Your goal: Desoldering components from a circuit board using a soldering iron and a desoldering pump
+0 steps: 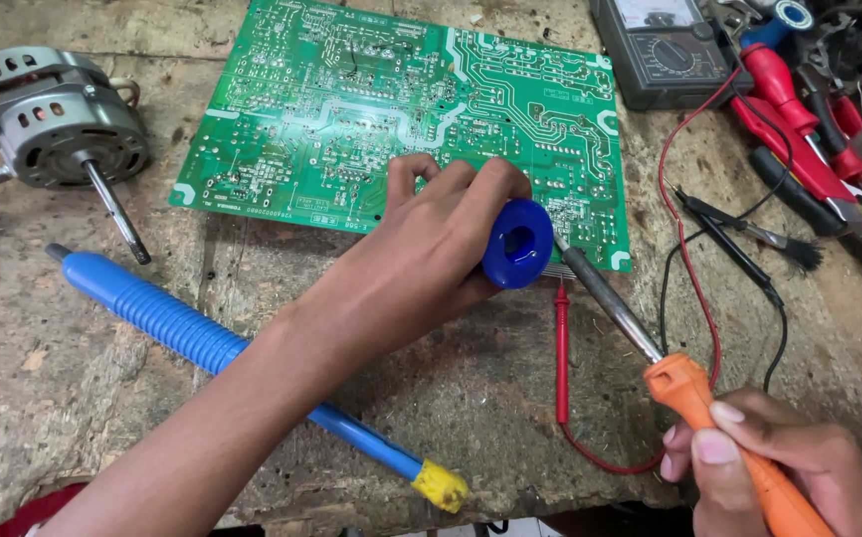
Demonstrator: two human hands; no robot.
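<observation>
Workbench [510, 418]: blue spool [517, 244] hides soldering iron [689, 388] tip.

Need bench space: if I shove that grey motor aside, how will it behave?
The motor is probably heavy for its size, given its metal housing. It may roll, since the round body lies on its side. Its shaft sticks out and could catch the blue pump.
</observation>
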